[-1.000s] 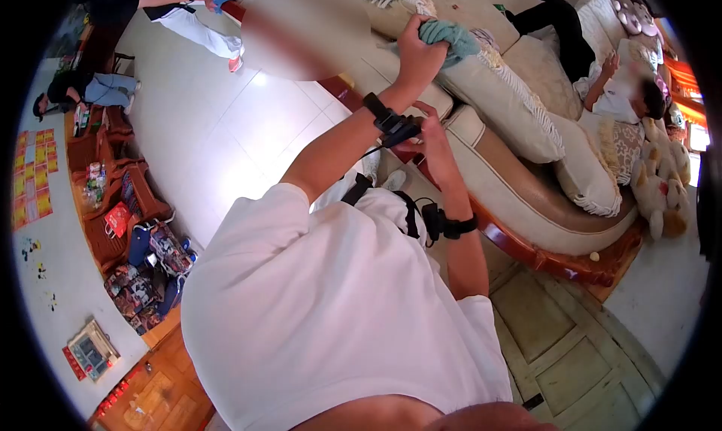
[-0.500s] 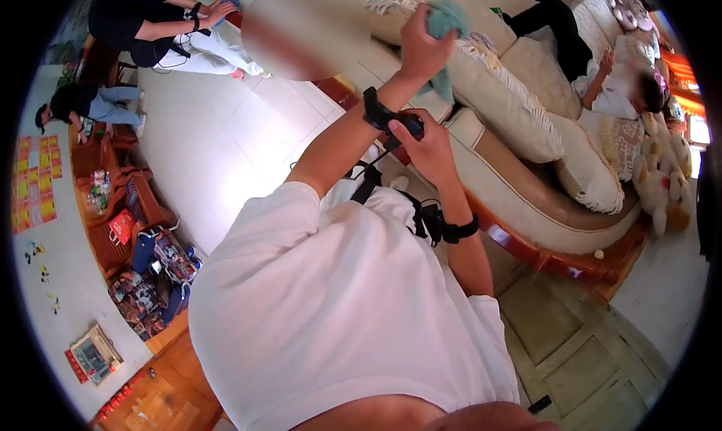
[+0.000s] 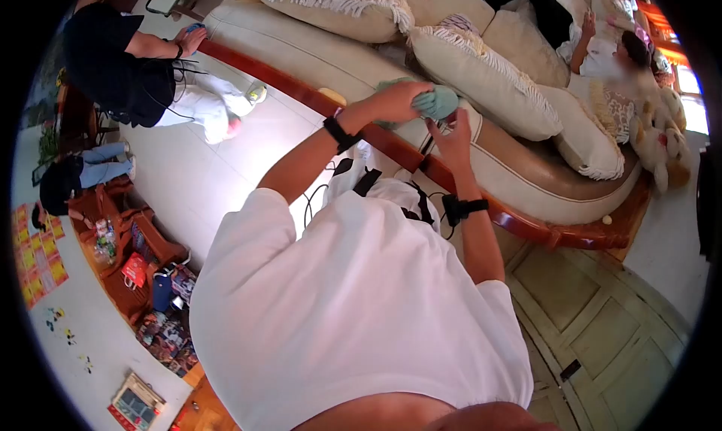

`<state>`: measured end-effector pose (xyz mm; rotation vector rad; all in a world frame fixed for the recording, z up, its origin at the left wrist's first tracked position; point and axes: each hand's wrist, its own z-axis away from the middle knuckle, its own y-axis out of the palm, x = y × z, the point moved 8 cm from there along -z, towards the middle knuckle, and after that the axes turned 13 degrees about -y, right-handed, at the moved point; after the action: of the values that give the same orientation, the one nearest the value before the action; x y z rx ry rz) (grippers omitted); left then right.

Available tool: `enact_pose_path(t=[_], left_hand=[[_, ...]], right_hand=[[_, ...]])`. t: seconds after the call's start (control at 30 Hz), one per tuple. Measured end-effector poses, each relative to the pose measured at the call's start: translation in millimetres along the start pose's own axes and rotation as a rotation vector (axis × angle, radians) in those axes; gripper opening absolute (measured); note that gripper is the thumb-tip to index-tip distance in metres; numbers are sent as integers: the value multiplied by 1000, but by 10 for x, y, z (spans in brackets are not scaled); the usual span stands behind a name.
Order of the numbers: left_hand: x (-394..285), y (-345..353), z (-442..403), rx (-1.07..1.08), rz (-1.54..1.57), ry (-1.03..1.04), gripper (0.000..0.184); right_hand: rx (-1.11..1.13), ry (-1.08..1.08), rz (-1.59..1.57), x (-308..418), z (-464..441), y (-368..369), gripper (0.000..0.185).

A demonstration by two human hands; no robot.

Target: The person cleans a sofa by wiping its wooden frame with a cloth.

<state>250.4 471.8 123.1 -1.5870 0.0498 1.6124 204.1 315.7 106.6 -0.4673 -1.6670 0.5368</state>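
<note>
My left hand (image 3: 398,101) is closed on a green cloth (image 3: 438,102), which is bunched at the fingers and spreads behind the hand over the sofa's edge. My right hand (image 3: 453,144) is just below the cloth's right end. Its thumb and fingers are apart, and whether the fingertips touch the cloth I cannot tell. Both hands are above the front of the cream sofa (image 3: 519,177), near its red-brown wooden rail (image 3: 391,147). Each wrist wears a black band.
Fringed cushions (image 3: 481,81) line the sofa, with plush toys (image 3: 662,141) at its right end. A person (image 3: 602,55) reclines there. At the upper left, another person (image 3: 113,62) has a hand on a blue cloth (image 3: 195,28) at the rail; a third (image 3: 64,183) bends by wooden chairs.
My left hand has lowered the green cloth toward the sofa front. My right hand has left the left wrist and come up beside the cloth. The view has shifted.
</note>
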Motion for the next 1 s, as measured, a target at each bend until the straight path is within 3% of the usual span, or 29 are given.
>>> enact_pose_path(t=[0.07, 0.1, 0.17, 0.2, 0.27, 0.3, 0.37, 0.4, 0.43, 0.5, 0.6, 0.63, 0.7, 0.77, 0.8, 0.83, 0.93, 1.0], left_hand=[[234, 27, 206, 75, -74, 34, 53], [355, 21, 309, 137, -114, -20, 54], [569, -69, 482, 206, -166, -68, 55], [646, -157, 564, 161, -223, -5, 55], [828, -284, 734, 34, -417, 94, 54], [905, -311, 793, 43, -415, 91, 54], [1093, -665, 910, -353, -645, -158, 54], [1168, -788, 934, -415, -642, -276, 47], [1266, -758, 890, -411, -641, -273, 47], [1582, -633, 740, -387, -528, -291, 36], [1868, 307, 399, 32, -611, -56, 32], [1710, 464, 379, 61, -450, -35, 34], [1468, 745, 413, 111, -293, -6, 36], [1378, 857, 397, 63, -373, 51, 45], [1274, 757, 373, 235, -363, -113, 52], [1358, 766, 423, 255, -368, -101, 52], [1470, 441, 539, -4, -368, 114, 55], [1658, 338, 529, 40, -352, -7, 57]], right_hand=[[-88, -299, 72, 46, -106, 143, 65], [-94, -289, 70, 36, -143, 274, 65], [260, -470, 105, 266, -184, 916, 76], [254, -461, 103, 215, -221, 1158, 76], [638, -301, -414, 103, -93, 1902, 87], [637, -294, -420, 184, -70, 1958, 87], [809, -117, 189, 114, 71, 2030, 95], [851, -150, 325, 69, 93, 2072, 94], [850, -145, 326, -59, 113, 2087, 94], [702, -103, -91, -259, 114, 2022, 82], [774, 10, 40, -760, 359, 1698, 68], [763, 22, 41, -815, 434, 1568, 68], [438, 103, 24, -810, 504, 1146, 57], [389, 181, -8, -843, 513, 1177, 64], [312, 80, 26, -828, 486, 1250, 71], [230, -14, 61, -735, 462, 1281, 78], [171, -91, 257, -520, 363, 1520, 88], [184, -51, 211, -470, 327, 1716, 92]])
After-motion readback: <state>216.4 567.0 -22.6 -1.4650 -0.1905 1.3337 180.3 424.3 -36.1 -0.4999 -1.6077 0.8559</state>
